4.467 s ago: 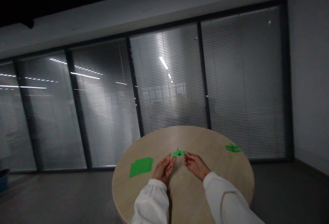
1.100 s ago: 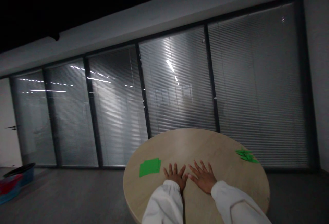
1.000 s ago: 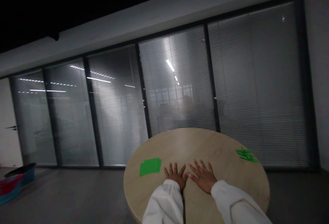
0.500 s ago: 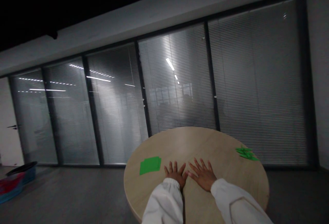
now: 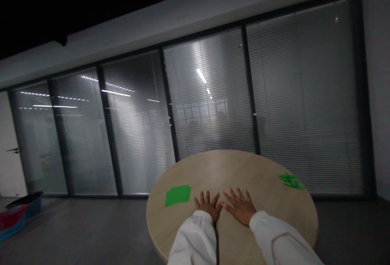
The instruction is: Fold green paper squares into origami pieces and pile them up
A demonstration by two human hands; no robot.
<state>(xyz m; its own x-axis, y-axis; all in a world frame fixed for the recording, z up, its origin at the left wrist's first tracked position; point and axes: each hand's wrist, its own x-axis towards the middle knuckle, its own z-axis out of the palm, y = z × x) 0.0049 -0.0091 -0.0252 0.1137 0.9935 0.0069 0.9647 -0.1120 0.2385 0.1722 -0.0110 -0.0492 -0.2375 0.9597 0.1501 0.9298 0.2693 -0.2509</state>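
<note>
A round, pale wood bench [image 5: 225,167] stretched past the fingertips to its far rim, with room on both sides. The left hand [image 5: 209,207] and right hand [image 5: 241,208] lay on it palm down, released, fingers spread, thumbs close together. At least two overlapping green sheets [image 5: 178,195] lay near the left hand, in from the left edge. Folded green shapes [image 5: 291,181], too small to count surely, clustered by the right edge. Beyond, five glass panels [image 5: 301,106] with blinds stood over a grey floor [image 5: 91,224].
</note>
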